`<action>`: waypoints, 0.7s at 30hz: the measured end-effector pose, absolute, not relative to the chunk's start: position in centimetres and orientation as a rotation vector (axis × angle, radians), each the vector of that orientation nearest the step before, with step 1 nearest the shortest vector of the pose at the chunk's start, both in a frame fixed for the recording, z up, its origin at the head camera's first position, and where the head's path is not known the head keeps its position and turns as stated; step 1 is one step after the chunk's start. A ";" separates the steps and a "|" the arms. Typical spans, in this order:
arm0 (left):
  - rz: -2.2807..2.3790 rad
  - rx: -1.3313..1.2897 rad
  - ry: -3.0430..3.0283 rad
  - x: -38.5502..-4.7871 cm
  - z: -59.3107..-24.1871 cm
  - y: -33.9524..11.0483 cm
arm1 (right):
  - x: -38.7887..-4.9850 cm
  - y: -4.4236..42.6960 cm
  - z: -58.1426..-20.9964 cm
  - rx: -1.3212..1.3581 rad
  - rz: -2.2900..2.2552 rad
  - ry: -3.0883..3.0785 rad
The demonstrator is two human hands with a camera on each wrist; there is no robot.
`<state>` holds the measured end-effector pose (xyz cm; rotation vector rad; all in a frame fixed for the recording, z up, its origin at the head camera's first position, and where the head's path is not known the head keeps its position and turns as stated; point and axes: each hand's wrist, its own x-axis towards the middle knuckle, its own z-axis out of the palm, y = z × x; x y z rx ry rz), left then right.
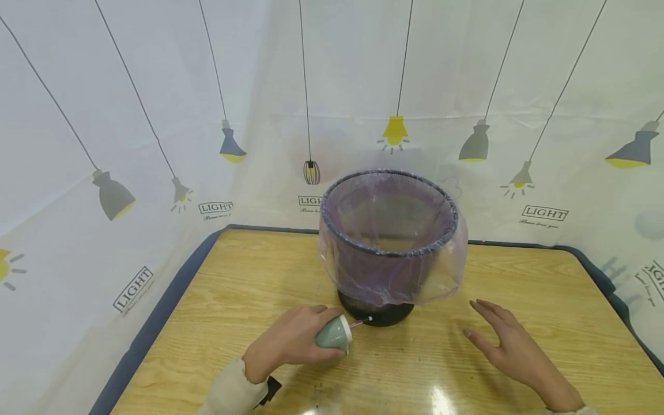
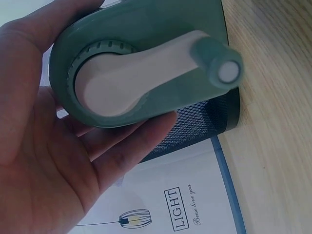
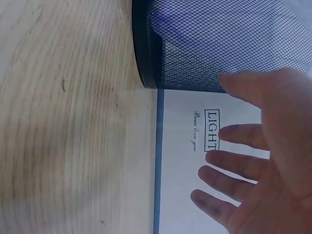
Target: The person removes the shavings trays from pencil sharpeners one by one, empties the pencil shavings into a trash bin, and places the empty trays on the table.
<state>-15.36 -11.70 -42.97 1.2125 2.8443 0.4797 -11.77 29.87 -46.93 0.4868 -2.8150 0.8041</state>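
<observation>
My left hand point(image 1: 293, 337) grips a green hand-crank pencil sharpener point(image 1: 331, 335) just above the table, before the foot of the bin. A thin pinkish stick, probably a pencil point(image 1: 358, 323), pokes out of its pale end. In the left wrist view, the sharpener's white crank arm point(image 2: 146, 70) with a green knob point(image 2: 217, 63) faces the camera, and the fingers curl around the body. To the right, my right hand point(image 1: 510, 349) hovers over the table with fingers spread, holding nothing. Its palm and fingers show in the right wrist view beside the bin.
A black mesh bin point(image 1: 376, 314) lined with a translucent purple bag point(image 1: 446, 276) stands mid-table. Beneath is a wood-grain table point(image 1: 244, 276) with a dark blue edge. White cloth point(image 1: 270, 69) printed with lamps hangs behind and at the sides. A small black object point(image 1: 271, 391) shows by the left sleeve.
</observation>
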 end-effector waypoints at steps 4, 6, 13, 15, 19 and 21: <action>0.482 1.228 2.841 -15.5 -42.9 -11.4 | -11.7 29.6 -46.9 0.508 0.809 -2.781; 0.486 1.228 2.833 -15.6 -42.8 -11.2 | -11.7 29.5 -47.0 0.518 0.813 -2.764; 0.515 1.217 2.778 -15.9 -42.3 -10.6 | -11.7 28.9 -47.0 0.539 0.811 -2.709; 0.521 1.227 2.773 -15.9 -42.2 -10.4 | -11.8 28.8 -47.0 0.551 0.814 -2.691; 0.515 1.245 2.770 -16.1 -42.1 -10.1 | -11.9 28.4 -46.9 0.570 0.835 -2.685; 0.517 1.253 2.762 -16.2 -42.1 -9.9 | -11.9 28.3 -46.9 0.576 0.840 -2.689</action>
